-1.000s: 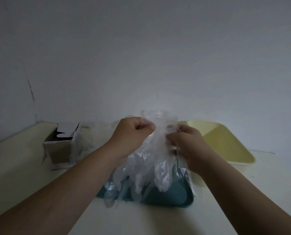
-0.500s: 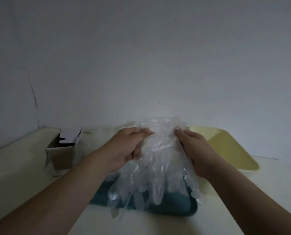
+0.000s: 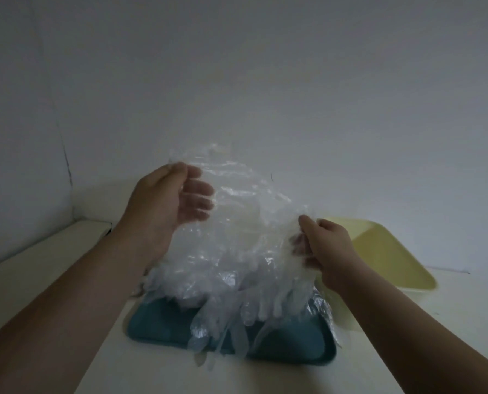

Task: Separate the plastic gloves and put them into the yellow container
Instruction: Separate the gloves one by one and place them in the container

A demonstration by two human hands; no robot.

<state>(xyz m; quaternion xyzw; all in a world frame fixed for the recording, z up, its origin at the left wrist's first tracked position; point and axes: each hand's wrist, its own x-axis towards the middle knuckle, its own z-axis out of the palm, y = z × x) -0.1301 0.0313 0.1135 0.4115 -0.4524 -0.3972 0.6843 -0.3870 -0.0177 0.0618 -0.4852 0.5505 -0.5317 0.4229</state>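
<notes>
The bunch of plastic gloves (image 3: 245, 228) is held in the air above the teal tray (image 3: 163, 325) at the tabletop's (image 3: 38, 280) near edge. Left hand (image 3: 166, 206): thumb pinching the upper film, fingers loosely spread behind it. Right hand (image 3: 328, 245): closed, pinching the bunch's right edge. Yellow container (image 3: 385, 251): on the tabletop's right side, beside the tray.

The hands (image 3: 237, 223) have spread apart (left one higher).
</notes>
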